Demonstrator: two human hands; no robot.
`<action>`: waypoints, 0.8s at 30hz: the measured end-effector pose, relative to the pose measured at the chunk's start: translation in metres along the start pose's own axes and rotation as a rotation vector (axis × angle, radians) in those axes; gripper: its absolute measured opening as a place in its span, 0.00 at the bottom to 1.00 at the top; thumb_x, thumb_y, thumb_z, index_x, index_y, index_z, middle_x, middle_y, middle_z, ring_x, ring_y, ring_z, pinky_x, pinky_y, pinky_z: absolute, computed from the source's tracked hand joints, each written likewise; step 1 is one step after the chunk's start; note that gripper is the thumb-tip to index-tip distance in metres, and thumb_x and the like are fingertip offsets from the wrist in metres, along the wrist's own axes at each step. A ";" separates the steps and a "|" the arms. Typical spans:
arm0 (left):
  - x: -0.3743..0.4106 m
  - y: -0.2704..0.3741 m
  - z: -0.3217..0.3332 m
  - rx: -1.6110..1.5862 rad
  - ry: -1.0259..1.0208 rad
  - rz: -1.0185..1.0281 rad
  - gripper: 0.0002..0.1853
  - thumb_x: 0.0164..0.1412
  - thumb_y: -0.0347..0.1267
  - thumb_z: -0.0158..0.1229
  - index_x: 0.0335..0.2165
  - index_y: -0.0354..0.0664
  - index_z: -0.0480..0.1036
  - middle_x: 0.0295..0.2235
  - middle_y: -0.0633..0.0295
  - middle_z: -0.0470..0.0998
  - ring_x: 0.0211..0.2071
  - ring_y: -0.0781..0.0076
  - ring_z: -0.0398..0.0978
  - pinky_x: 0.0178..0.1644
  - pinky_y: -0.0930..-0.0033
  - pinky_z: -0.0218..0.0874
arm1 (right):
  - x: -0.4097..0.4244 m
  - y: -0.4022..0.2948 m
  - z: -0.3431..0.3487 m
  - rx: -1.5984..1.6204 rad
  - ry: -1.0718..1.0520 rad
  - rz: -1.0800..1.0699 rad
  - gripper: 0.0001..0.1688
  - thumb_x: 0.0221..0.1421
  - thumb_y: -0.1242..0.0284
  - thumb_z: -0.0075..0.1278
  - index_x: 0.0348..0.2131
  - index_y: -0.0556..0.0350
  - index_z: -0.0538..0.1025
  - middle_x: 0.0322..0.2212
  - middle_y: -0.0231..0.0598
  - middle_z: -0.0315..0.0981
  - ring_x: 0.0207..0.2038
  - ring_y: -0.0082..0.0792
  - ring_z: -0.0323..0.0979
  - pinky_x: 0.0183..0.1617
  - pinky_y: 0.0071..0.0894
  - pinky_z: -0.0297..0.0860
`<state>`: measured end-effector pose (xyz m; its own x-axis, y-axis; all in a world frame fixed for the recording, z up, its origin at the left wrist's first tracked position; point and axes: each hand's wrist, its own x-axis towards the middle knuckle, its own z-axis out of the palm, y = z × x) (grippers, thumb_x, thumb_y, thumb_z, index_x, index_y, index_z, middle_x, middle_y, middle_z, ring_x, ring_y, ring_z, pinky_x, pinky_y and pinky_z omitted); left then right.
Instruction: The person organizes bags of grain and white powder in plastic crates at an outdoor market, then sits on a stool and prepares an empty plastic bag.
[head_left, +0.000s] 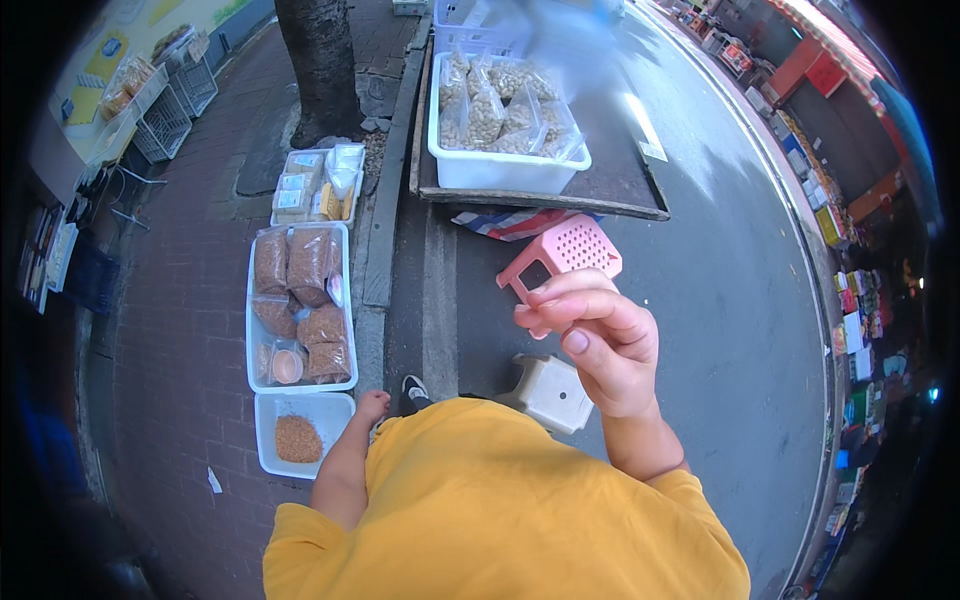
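Observation:
My right hand (611, 341) is raised in front of my chest. Its fingers are bent, the thumb stands a little off them, and nothing shows between them. Behind it on the road are a pink plastic stool (581, 244) with a perforated top and a white plastic stool (551, 394). My left hand (373, 406) hangs low at my side with the fingers curled; whether it holds anything is hidden. Beside it, a white plastic tub (341, 409) contains a heap of brown grain-like bits (298, 439). The adjoining white tub (251, 322) holds several clear bags of brown stuff (309, 259) and a small pinkish cup (287, 366).
A dark cart platform (525, 196) carries a white tub (502, 172) of bagged nut-like pieces (487, 112). Farther along the kerb (379, 247) are a tray of packets (292, 199) and a tree trunk (322, 75). Market stalls (832, 225) line the right side.

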<state>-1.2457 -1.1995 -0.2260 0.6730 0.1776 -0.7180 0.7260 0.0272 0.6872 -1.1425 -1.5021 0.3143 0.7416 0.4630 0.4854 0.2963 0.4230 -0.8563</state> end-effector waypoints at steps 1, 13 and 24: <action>0.002 0.035 -0.002 0.062 -0.014 0.076 0.09 0.57 0.29 0.54 0.35 0.35 0.74 0.24 0.63 0.74 0.24 0.74 0.71 0.28 0.71 0.64 | 0.030 -0.006 0.016 0.162 -0.038 -0.051 0.14 0.58 0.80 0.44 0.42 0.71 0.73 0.44 0.47 0.66 0.45 0.34 0.70 0.48 0.28 0.69; 0.003 -0.005 -0.087 -0.098 0.241 -0.085 0.12 0.58 0.31 0.53 0.37 0.33 0.72 0.28 0.57 0.75 0.27 0.72 0.73 0.29 0.73 0.67 | 0.178 0.093 0.014 0.596 -0.746 0.082 0.07 0.56 0.76 0.52 0.30 0.64 0.77 0.28 0.40 0.73 0.32 0.31 0.71 0.38 0.25 0.66; -0.052 -0.114 -0.037 -0.324 0.190 -0.158 0.13 0.60 0.34 0.46 0.41 0.42 0.70 0.28 0.61 0.70 0.29 0.70 0.69 0.24 0.65 0.55 | 0.293 0.271 -0.257 -1.116 -0.067 0.329 0.12 0.56 0.67 0.50 0.28 0.59 0.75 0.24 0.47 0.72 0.28 0.47 0.71 0.32 0.41 0.65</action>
<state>-1.3693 -1.1752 -0.2626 0.4967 0.3244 -0.8050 0.7154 0.3722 0.5914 -0.6904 -1.4521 0.1794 0.8578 0.4775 0.1904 0.4853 -0.6302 -0.6060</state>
